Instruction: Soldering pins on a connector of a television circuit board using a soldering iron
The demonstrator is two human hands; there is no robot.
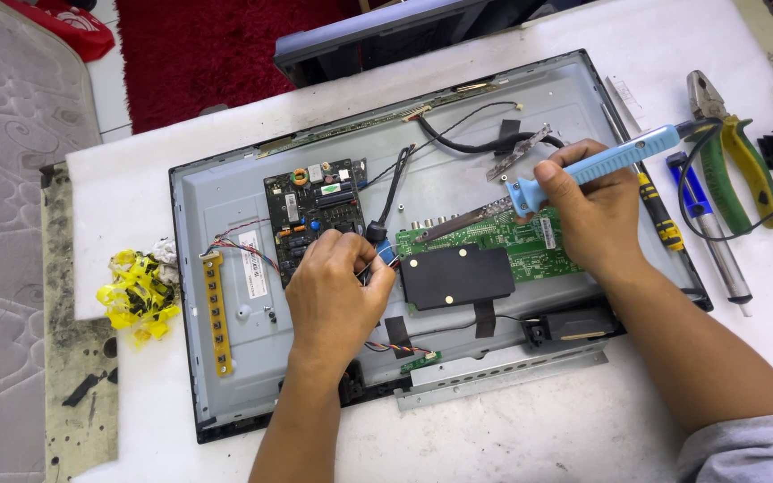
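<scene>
a: metal bracket (503,376) first, along the near edge of the open television back panel (225,201). just past it, the small green strip board (420,361) with its twisted coloured wires.

b: and the hands?

a: left hand (337,291) sits over the panel's middle, fingers pinched shut on a thin wire end (370,266) right at the near-left corner of the green main board (503,241). right hand (597,215) is on the panel's right side, fist closed around the blue-handled soldering iron (597,164), its tip angled down and left onto the main board's far-left edge.

b: so which step is this, would you say?

a: soldering, i'd judge. wire held in place, iron brought towards the joint. i can't tell whether the tip actually touches the wire; the left fingers hide that spot.

b: what does the next move need?

a: a steady left pinch, and the tip set on the pad beside the fingers, not on them. the black cover (456,275) lies just near of the board, so the iron should stay off it.

b: farther in?

a: dark power board (315,210) on the panel just beyond the left hand, black cable (485,143) looping near the panel's far edge. the yellow button strip (216,313) runs down the panel's left side.

b: off the panel?

a: yellow plastic scraps (139,295) left of it. right of it, a screwdriver (713,237) with a blue grip, and green-and-yellow pliers (731,148) beyond that.
</scene>
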